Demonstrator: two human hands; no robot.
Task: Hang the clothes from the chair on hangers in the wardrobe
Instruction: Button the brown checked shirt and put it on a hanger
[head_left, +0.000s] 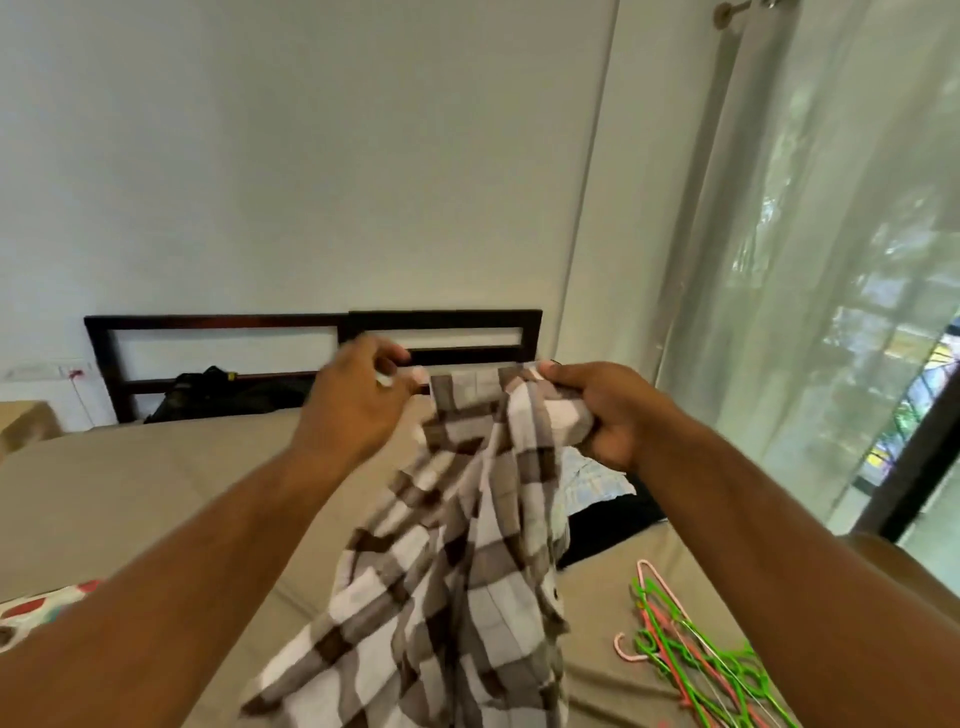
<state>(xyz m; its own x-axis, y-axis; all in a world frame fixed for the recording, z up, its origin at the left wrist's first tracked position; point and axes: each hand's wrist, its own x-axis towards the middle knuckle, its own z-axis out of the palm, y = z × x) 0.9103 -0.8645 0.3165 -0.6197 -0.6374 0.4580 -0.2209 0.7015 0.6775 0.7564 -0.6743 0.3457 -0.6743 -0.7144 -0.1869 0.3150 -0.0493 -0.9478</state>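
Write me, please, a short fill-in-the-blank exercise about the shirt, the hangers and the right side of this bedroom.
1. The checked shirt is firmly gripped at its top by the ___ hand.
2. The plastic hangers lying on the bed are green and ___.
3. A sheer ___ hangs along the room's right side.
Missing words: right; pink; curtain.

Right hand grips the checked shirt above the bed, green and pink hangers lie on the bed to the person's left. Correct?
Not quite. The head view shows the green and pink hangers on the bed to the person's right, not left. The right hand does grip the checked shirt.
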